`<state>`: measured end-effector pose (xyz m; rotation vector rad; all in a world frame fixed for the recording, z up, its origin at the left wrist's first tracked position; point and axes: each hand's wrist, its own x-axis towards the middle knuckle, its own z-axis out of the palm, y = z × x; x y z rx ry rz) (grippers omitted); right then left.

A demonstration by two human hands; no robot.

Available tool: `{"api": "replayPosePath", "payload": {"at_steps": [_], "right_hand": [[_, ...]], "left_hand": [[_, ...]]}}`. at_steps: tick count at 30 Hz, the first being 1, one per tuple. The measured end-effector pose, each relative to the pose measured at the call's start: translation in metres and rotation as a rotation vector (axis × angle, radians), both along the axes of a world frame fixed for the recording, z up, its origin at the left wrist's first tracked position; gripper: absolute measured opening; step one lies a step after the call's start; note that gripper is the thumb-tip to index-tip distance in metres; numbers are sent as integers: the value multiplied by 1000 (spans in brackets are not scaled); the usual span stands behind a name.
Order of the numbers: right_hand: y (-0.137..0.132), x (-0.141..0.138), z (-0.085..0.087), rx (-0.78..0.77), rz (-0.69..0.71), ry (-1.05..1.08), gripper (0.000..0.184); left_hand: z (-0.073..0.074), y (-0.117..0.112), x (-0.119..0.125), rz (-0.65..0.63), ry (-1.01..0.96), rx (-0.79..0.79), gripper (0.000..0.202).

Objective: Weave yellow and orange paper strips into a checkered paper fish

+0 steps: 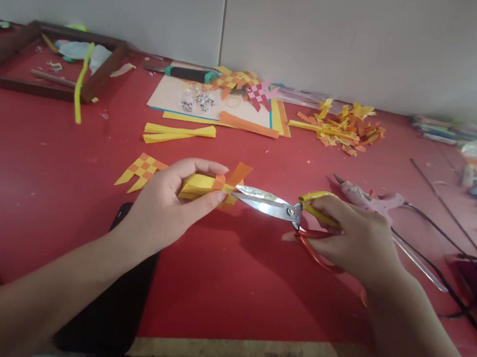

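My left hand [177, 195] pinches a bundle of folded yellow and orange paper strips [198, 185] between thumb and fingers. In my right hand [355, 236] is a pair of scissors [270, 203], one handle loop yellow and the other red. Their blades are slightly apart, with the tips at the strips beside my left thumb. A woven orange and yellow paper fish [143, 169] lies just left of my left hand, partly hidden by it. Under my left forearm rests a black phone [123, 297].
Yellow strips [179, 132] lie beyond my hands, before stacked paper sheets [170, 94] bearing woven fish and small beads or eyes. Paper scraps [346, 130] are heaped at the back right. A pink glue gun [368, 198] with a cord lies right; a brown frame [105, 71] sits back left.
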<state>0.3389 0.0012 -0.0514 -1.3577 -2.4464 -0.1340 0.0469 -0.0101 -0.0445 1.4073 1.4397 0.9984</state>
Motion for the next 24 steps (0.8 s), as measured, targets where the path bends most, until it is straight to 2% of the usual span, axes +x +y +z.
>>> {"api": "replayPosePath", "payload": {"at_steps": [8,16,24], "right_hand": [[3,-1,-3,179,44,19,43],[4,1,-4,225,40,-7,42],[4,0,-4,208,60,27,42]], "left_hand": [[-1,1,1,-12,27,96,23],[-2,1,2,-21,-39,101,19],[-5,2,1,-31,-77,126,18]]}}
